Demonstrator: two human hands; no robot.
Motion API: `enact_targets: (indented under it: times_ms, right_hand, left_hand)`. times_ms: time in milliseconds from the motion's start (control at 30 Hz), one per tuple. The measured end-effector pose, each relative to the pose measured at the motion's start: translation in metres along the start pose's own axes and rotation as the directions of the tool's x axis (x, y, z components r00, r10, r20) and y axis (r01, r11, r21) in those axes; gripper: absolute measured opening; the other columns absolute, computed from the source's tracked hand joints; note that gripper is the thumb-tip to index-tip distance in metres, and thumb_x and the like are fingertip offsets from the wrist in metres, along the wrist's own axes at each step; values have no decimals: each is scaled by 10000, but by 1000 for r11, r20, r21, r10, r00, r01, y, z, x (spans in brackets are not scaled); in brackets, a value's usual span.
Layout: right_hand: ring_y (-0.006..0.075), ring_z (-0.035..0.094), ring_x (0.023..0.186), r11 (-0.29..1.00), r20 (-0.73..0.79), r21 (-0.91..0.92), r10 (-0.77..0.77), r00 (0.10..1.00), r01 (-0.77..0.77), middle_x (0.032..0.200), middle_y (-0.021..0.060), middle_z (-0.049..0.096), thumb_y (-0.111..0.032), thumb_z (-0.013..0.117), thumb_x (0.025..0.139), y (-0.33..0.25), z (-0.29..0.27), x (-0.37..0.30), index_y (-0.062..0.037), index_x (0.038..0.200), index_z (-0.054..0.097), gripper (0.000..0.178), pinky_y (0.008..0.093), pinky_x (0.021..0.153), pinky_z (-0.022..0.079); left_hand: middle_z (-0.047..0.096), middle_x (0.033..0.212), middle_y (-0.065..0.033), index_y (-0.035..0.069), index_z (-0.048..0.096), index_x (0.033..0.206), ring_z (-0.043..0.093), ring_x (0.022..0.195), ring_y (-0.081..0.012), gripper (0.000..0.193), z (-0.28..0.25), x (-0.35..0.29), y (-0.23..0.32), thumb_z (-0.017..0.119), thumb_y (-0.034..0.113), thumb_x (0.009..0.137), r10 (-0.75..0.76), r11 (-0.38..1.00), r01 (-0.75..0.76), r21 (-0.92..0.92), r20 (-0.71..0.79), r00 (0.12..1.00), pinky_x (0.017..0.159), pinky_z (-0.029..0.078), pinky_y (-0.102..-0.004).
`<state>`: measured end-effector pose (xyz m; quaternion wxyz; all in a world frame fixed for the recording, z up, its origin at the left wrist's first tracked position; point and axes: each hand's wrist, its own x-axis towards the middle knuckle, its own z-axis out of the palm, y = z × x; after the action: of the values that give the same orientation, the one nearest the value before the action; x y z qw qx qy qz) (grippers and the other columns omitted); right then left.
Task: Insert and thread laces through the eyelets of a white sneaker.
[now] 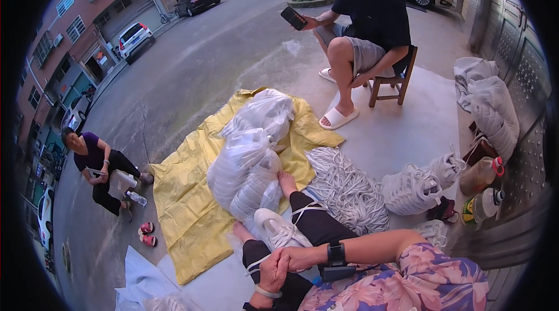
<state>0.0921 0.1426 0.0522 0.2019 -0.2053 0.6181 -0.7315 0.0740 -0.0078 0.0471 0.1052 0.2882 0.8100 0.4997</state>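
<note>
I've got left hand [272,274] and right hand [296,258] together, fingers meeting; can't tell if anything's pinched. White sneaker [275,225] between the black-trousered legs [317,222], by the yellow tarp [189,218]'s near edge. White shoelace pile [349,191] along tarp's right edge.

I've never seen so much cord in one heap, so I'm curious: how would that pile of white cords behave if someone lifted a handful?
The pile of white cords would probably feel floppy, since its strands bend and loop. A handful would likely drag others along, because they lie crossed over one another. It seems unlikely to roll, being spread out low.
</note>
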Motion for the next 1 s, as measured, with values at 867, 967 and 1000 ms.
enact_targets:
  times_ms: [867, 967, 1000]
  right_hand:
    - [62, 513, 508, 886, -2, 162, 440, 898, -434, 669, 17, 553, -86, 559, 859, 11, -29, -35, -24, 866, 509, 80, 192, 452, 415]
    - [74, 514, 514, 906, -52, 177, 400, 915, -386, 671, 29, 548, -60, 517, 871, 25, -30, -35, -19, 879, 484, 54, 206, 472, 422]
    - [75, 517, 517, 908, -70, 165, 401, 913, -386, 677, 33, 553, -58, 511, 874, 26, -28, -33, -17, 893, 472, 60, 210, 472, 422]
  left_hand:
    - [540, 712, 44, 47, 546, 1026, 448, 573, -15, 195, 23, -9, -27, 499, 192, 905, -305, 759, 448, -472, 349, 886, 486, 338, -163]
    - [514, 689, 64, 56, 564, 974, 416, 554, 3, 157, 8, 3, -13, 534, 184, 888, -360, 628, 593, -504, 488, 795, 475, 318, -149]
    - [514, 689, 64, 56, 564, 974, 416, 554, 3, 157, 6, 0, -19, 534, 184, 888, -387, 610, 609, -506, 481, 787, 475, 318, -149]
